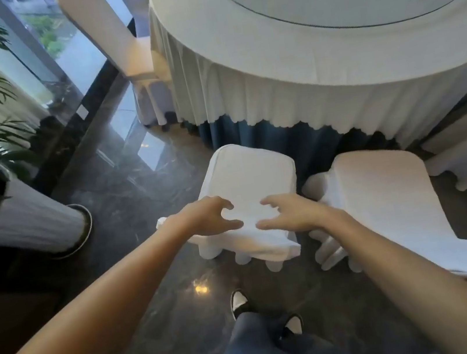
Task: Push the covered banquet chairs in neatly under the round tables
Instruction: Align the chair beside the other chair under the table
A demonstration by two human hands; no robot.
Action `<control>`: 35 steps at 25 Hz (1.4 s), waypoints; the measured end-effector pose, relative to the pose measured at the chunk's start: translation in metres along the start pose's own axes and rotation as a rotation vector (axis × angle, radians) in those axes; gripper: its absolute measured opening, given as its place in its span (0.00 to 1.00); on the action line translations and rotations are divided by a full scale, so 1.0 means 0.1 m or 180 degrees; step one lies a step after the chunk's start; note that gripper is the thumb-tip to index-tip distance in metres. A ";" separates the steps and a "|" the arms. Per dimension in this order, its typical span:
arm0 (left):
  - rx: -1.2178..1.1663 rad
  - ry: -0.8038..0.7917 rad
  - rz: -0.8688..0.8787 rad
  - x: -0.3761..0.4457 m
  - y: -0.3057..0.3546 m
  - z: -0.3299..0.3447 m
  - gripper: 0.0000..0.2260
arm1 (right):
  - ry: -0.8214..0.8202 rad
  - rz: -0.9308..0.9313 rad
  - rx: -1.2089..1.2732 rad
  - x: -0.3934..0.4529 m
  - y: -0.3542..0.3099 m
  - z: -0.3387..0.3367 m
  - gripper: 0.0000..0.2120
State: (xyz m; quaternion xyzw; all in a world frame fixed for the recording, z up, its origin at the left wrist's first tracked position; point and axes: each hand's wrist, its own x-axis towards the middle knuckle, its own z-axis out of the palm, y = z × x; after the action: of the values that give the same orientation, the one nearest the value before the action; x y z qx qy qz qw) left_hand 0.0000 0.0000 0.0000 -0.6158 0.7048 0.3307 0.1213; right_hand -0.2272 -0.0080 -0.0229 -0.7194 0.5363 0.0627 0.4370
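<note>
Reaching for covered chair (pixel 246 181) back.
Left hand (pixel 206 216) and right hand (pixel 288 214) half-open, holding nothing, over top edge; round table (pixel 268 58) straight ahead beyond seat.

White-covered chair (pixel 245 181) near skirted table (pixel 286 76)

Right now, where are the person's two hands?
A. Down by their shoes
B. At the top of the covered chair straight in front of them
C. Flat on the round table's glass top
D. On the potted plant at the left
B: the left hand and right hand are both at the top of the white covered chair, fingers spread and curled over its cover.
</note>
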 end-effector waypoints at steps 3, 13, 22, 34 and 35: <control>-0.0121 -0.0512 -0.0112 -0.02 -0.25 0.08 0.42 | -0.0327 0.0034 0.0127 -0.02 -0.06 0.30 0.41; 0.0868 -0.0034 0.0855 0.27 -1.02 0.31 0.22 | 0.0555 0.0647 -0.0609 0.19 -0.12 1.04 0.27; 0.0910 0.0251 0.1255 0.56 -1.14 0.08 0.23 | 0.1486 0.0772 -0.0510 0.47 -0.21 0.97 0.16; 0.0693 0.0494 0.0771 1.83 -0.76 -0.95 0.20 | 0.1635 0.0679 -0.0429 1.45 0.03 -0.33 0.08; 0.0645 0.0533 0.0736 1.94 -0.73 -1.01 0.21 | 0.1627 0.0661 -0.0425 1.54 0.08 -0.44 0.08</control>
State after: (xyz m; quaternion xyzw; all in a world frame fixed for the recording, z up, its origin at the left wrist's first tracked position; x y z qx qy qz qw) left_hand 0.0516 -0.2172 -0.0592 -0.5406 0.8083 0.2173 0.0847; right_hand -0.1863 -0.1494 -0.0867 -0.6802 0.6946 -0.0411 0.2304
